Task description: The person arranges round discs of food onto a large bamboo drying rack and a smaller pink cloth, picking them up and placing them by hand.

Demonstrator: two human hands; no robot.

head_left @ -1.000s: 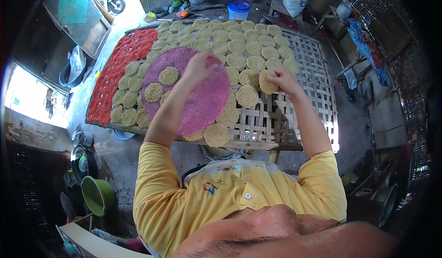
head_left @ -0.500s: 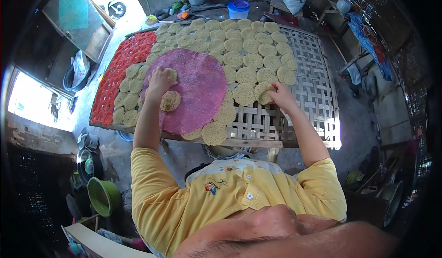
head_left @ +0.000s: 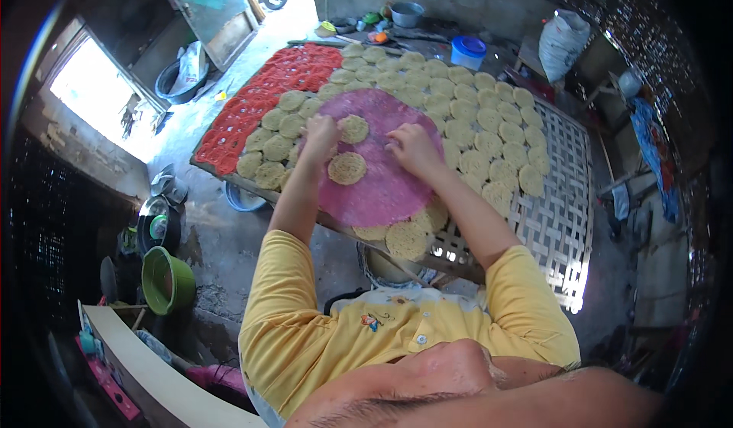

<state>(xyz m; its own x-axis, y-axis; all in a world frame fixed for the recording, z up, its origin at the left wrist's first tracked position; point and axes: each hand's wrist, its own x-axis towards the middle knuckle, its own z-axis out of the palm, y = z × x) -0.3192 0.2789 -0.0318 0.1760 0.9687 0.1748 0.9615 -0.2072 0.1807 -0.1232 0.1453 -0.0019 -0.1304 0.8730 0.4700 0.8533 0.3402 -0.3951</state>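
Observation:
A round purple sheet (head_left: 374, 195) lies over rows of pale yellow-green noodle-like discs (head_left: 462, 134) on a woven bamboo rack (head_left: 556, 153). Two such discs rest on the sheet, an upper one (head_left: 353, 129) and a lower one (head_left: 347, 167); part of another shows behind my left wrist. My left hand (head_left: 322, 134) is at the sheet's left side, beside the upper disc, its fingers curled closed; what they grip is hidden. Over the sheet's right part is my right hand (head_left: 414, 149), fingers bent and slightly apart, with nothing visible in them.
Red discs (head_left: 259, 100) cover the rack's left end. Behind the rack stand a blue-lidded tub (head_left: 468, 51) and a grey basin (head_left: 408, 14). A large pot (head_left: 382, 266) sits under the front edge, and a green basin (head_left: 166, 281) is on the left.
My right hand has let go of a disc at the right end of the front rows and moved left over the purple sheet. My left hand stays by the upper disc. The view has shifted.

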